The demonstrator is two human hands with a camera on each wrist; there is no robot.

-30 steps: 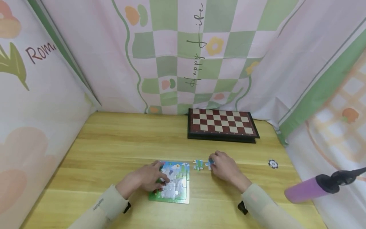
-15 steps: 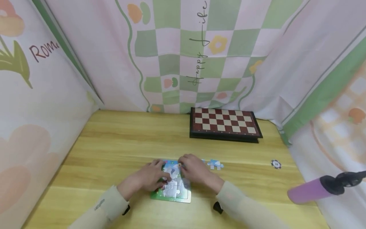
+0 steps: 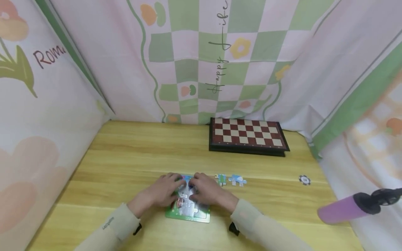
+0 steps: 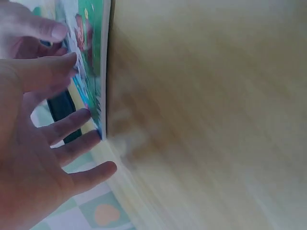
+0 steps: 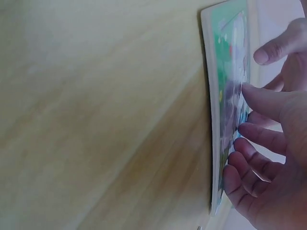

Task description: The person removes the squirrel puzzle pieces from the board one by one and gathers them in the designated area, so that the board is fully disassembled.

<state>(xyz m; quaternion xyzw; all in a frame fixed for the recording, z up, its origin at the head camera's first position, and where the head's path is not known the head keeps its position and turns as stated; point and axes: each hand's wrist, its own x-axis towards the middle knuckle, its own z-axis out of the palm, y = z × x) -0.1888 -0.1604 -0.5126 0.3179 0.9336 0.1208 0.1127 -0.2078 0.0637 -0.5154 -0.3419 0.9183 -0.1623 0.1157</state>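
Note:
A jigsaw puzzle board (image 3: 188, 220) with a green border and a grey picture lies flat on the wooden table. My left hand (image 3: 163, 190) is over its left side, fingers spread and loosely bent, fingertips at the board's surface. My right hand (image 3: 207, 189) covers the upper right of the puzzle, its fingers slightly bent and touching the surface. In the right wrist view the right fingers (image 5: 261, 139) rest along the board with no piece visible between them. Two loose puzzle pieces, a green-blue piece (image 3: 221, 179) and a blue-white piece (image 3: 237, 180), lie just right of the board.
A folded chessboard case (image 3: 248, 136) stands at the back right, against the patterned curtain (image 3: 216, 69). A round poker chip (image 3: 304, 180) lies on the right of the table (image 3: 135, 150). Near the right edge is a purple bottle (image 3: 340, 211) with a black top.
My right hand has left the loose blue-white piece and moved left onto the puzzle, now close to the left hand. The left hand stays on the board's left side.

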